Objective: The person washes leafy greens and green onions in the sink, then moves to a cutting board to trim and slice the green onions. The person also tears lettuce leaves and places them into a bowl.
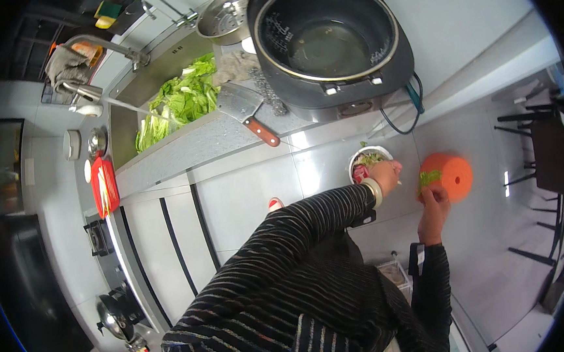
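My left hand (387, 176), with a pale bangle at the wrist, is over the rim of a white waste bin (383, 150). Its fingers are curled, and whether they grip anything is hidden. Vegetable scraps (369, 158) and a red wrapper (360, 173) lie inside the bin. My right hand (434, 209) pinches a green leaf piece (429, 178), which shows against an orange round stool (456, 166) with a hole in its top.
Water runs from a faucet (85, 91) onto leafy greens (188, 96) in the sink (127, 101). A wooden-handled cleaver (240, 103) lies on the counter (182, 156), beside a steel-wool scourer (268, 91) and an open rice cooker (286, 94). A red basket (104, 186) sits further left.
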Demonstrator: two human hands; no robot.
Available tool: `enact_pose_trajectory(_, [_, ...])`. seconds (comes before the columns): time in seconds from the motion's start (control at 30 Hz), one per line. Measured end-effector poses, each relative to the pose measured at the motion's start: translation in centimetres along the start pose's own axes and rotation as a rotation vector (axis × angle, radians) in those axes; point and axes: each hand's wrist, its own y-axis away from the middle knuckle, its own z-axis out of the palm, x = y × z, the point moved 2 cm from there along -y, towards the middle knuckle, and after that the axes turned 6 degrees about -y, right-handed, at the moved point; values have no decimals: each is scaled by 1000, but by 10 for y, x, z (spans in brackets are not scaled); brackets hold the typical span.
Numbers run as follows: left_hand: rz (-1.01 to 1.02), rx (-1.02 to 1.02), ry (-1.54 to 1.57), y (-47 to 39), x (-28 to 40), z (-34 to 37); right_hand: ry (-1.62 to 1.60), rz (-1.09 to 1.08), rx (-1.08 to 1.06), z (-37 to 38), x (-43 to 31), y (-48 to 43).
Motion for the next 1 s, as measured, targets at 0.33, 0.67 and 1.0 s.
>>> enact_pose_trajectory(0.33, [22, 262, -26, 39, -8, -14, -2, 20, -150, 20, 1, 10])
enact_pose_trajectory(0.67, [257, 175, 690, 149, -78, -113, 91, 19, -471, 160, -27, 59])
enact_pose_trajectory(1.0, [161, 423, 1243, 345, -223, -313, 226, -66, -746, 385, -42, 147])
